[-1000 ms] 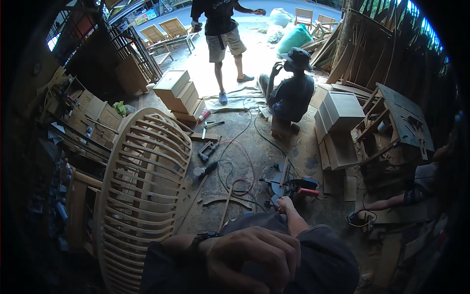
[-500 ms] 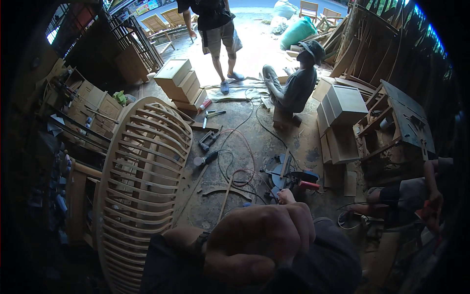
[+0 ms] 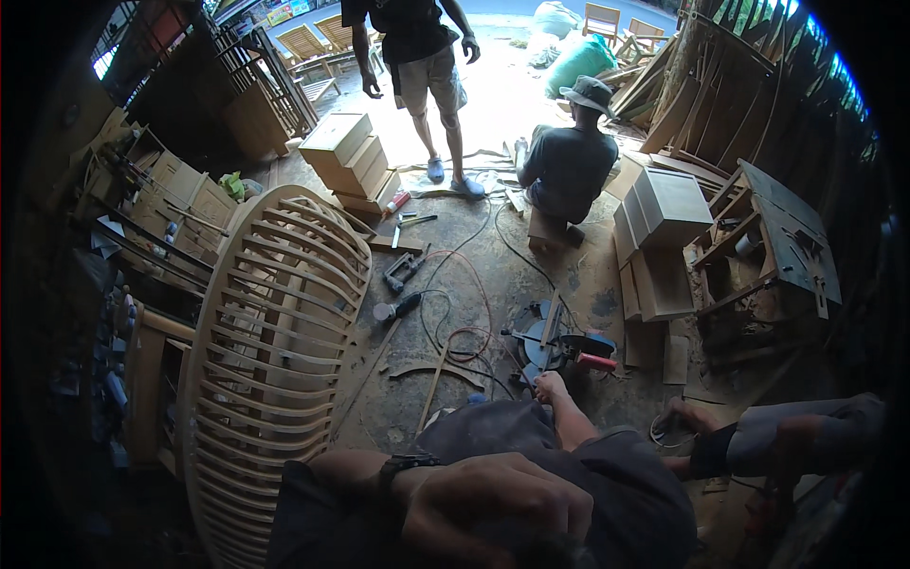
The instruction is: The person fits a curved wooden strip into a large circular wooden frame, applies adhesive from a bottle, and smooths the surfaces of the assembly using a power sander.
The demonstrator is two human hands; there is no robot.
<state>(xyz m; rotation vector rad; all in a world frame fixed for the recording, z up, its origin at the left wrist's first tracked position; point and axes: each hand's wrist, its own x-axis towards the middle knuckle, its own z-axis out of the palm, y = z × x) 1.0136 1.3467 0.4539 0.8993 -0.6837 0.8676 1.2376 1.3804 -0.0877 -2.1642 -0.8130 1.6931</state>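
Close below me, my left hand point(image 3: 502, 503) is bent over with its fingers curled under, a dark watch point(image 3: 409, 465) on the wrist. Anything inside those fingers is hidden. My right hand point(image 3: 549, 386) reaches out past my dark-clothed knee point(image 3: 488, 427) to the near side of a mitre saw point(image 3: 542, 346). Its fingers are closed there, but what they grip is too small to make out. A narrow wooden strip point(image 3: 550, 322) lies across the saw's round table, and the saw's red handle point(image 3: 597, 362) points right.
A large curved slatted wooden frame point(image 3: 227, 370) stands left. A disc sander point(image 3: 396, 308), looping cables and a curved wood piece point(image 3: 438, 370) lie on the floor. Drawer boxes point(image 3: 675, 204) stand right. One person point(image 3: 569, 156) sits ahead, another point(image 3: 417, 57) stands behind; a third's leg point(image 3: 768, 436) is at right.
My left hand has dropped lower, uncovering my knee and right forearm. The standing person has shifted their feet and arms. The seated person has turned away. The person at right has leaned lower.
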